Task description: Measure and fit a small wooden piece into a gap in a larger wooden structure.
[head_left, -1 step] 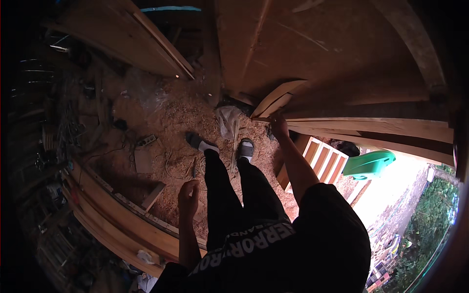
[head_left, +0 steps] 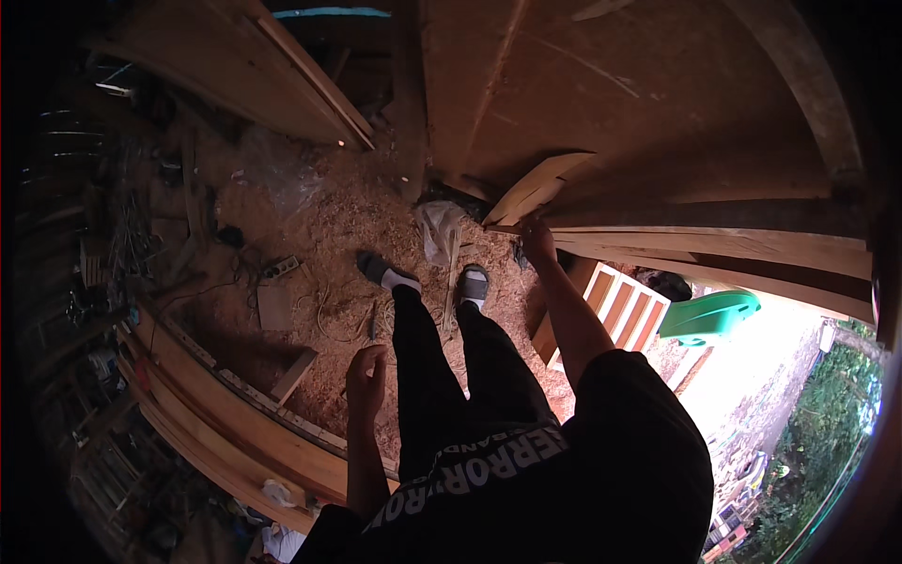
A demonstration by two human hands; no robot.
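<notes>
My right hand grips the near end of a long wooden board along the upright stacked timber at right. Just above my fingers, a thin, curved, pale wooden piece sticks out against a large brown wooden panel. My left hand hangs beside my left leg, fingers loosely curled with a gap and nothing visible in them. My sandalled feet stand on shavings, with a translucent plastic bag beyond them.
A slatted wooden piece and a green plastic slide are at right, beside a bright opening with plants. Long planks lie at lower left. A power strip, cords and offcuts lie on the floor. A leaning panel stands ahead-left.
</notes>
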